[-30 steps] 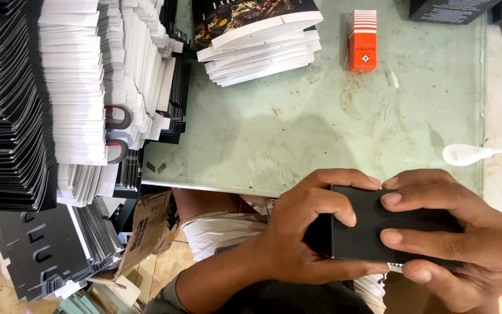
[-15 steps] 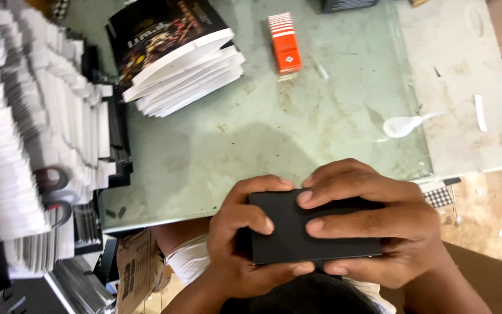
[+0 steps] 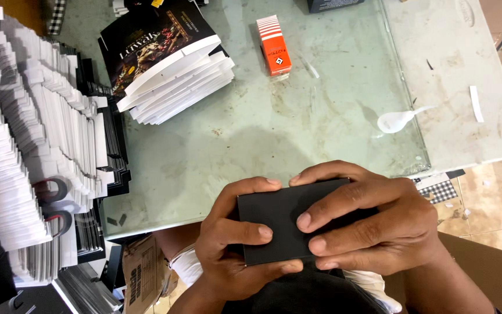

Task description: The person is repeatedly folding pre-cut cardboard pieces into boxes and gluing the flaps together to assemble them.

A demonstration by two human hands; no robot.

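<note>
Both hands, left hand (image 3: pixel 230 244) and right hand (image 3: pixel 379 227), press fingers around the black box (image 3: pixel 280 224), squaring it; next comes a firm crease.

Two bare hands, left hand (image 3: pixel 233 244) at 7 o'clock, right hand (image 3: pixel 379 227) at 5 o'clock, no rings, gloves or sleeves visible, short trimmed nails, bare forearms, white cloth at lap edge

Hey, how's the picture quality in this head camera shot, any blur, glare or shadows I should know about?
Head view: sharp overall, with even, soft light; the glass tabletop shows a dull sheen but no harsh glare; a faint shadow lies on it just above the hands, left hand and right hand, which hold a matte black box; stacks at the left edge look stretched.
</note>
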